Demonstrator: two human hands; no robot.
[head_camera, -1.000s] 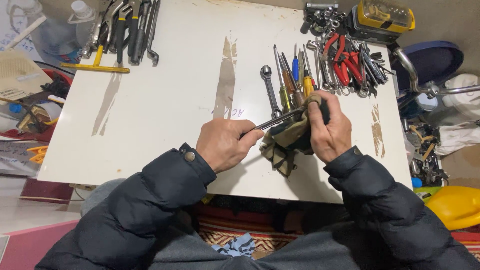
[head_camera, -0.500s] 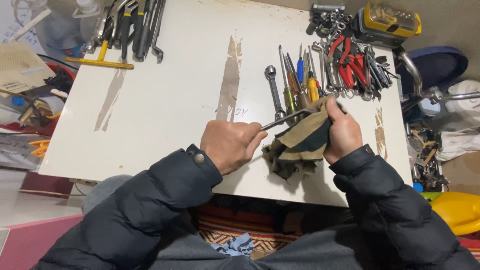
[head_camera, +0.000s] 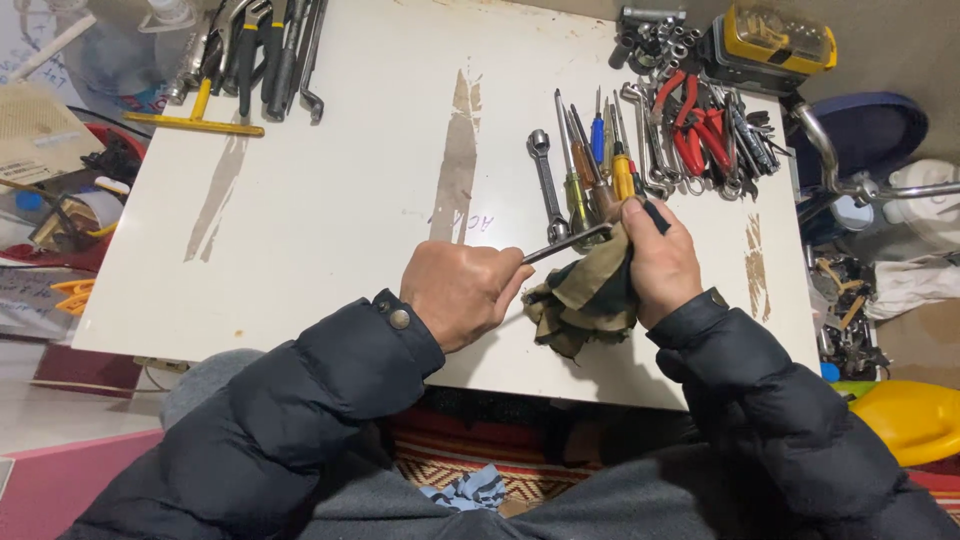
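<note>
Slim metal tool (head_camera: 565, 243), a thin grey shaft, spans the gap between both hands above a white tabletop (head_camera: 330, 220). Left hand (head_camera: 462, 292) is curled tight around its near end. Right hand (head_camera: 660, 262) grips a crumpled olive cloth (head_camera: 583, 298) wrapped over the far end. Screwdrivers (head_camera: 596, 170) lie just beyond the right hand.

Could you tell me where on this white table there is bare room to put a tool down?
The table is bare between the far-left tool pile and the screwdriver row, ahead of the left hand. The far-right corner, around the pliers, is crowded.
</note>
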